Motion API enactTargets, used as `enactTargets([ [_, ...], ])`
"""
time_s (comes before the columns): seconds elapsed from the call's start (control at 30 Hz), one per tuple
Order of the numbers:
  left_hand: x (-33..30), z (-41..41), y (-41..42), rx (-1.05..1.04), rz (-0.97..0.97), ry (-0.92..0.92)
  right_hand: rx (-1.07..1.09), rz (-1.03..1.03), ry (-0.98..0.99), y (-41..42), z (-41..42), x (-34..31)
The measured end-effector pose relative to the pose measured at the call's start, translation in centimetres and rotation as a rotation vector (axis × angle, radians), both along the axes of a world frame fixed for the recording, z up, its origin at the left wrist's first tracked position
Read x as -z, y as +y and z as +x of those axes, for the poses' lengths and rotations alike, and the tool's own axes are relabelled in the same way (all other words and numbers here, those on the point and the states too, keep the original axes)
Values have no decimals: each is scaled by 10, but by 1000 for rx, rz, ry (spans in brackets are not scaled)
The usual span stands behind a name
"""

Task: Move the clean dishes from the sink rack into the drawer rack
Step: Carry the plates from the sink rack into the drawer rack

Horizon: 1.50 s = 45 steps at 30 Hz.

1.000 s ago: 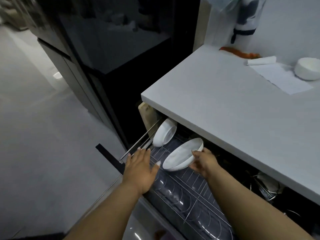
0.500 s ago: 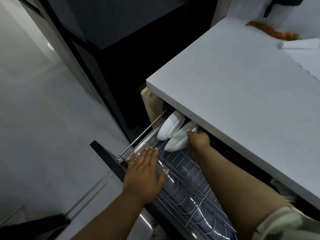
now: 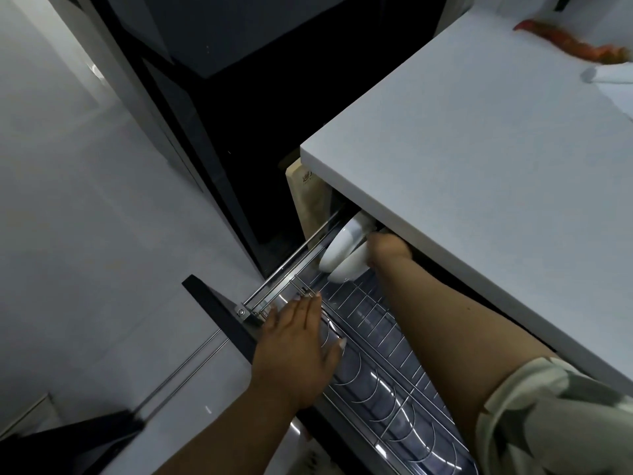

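Note:
The pulled-out drawer rack (image 3: 383, 341) of chrome wire lies under the white countertop (image 3: 479, 166). At its far end two white bowls stand on edge, one (image 3: 346, 241) behind the other (image 3: 346, 269). My right hand (image 3: 388, 248) reaches under the countertop edge and holds the nearer bowl; its fingers are mostly hidden. My left hand (image 3: 298, 341) rests flat, fingers straight, on the rack's front rail near the drawer front.
The dark drawer front (image 3: 219, 313) juts out over the pale floor (image 3: 85, 234). A dark tall cabinet (image 3: 212, 97) stands to the left. An orange-red thing (image 3: 575, 46) and a white roll (image 3: 609, 75) lie far back on the countertop.
My right hand has pushed the second bowl deeper, up against the first at the rack's far end. My left hand stays on the front rail. The camera has dipped lower.

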<state>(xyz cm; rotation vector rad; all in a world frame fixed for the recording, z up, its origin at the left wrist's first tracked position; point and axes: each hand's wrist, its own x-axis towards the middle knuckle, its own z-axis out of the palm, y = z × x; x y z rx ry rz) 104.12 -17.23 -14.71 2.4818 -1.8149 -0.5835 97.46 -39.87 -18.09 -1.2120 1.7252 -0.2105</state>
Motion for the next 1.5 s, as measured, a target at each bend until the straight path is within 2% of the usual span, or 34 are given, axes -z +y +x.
enactTargets([
  [0.13,4,2,0,-6,-9,18,8,-53,82,11,3,-1],
  [0.47,7,2,1,-3,-7,17,18,-118,104,33,13,-3],
  [0.83,5,2,1,-18,-31,42,-239,-73,183,-11,21,9],
  [1.27,7,1,3,-50,-74,38,-195,-60,160,11,-5,-2],
  [1.5,5,0,1,-39,-87,10,-40,-53,-11,63,-35,-15],
])
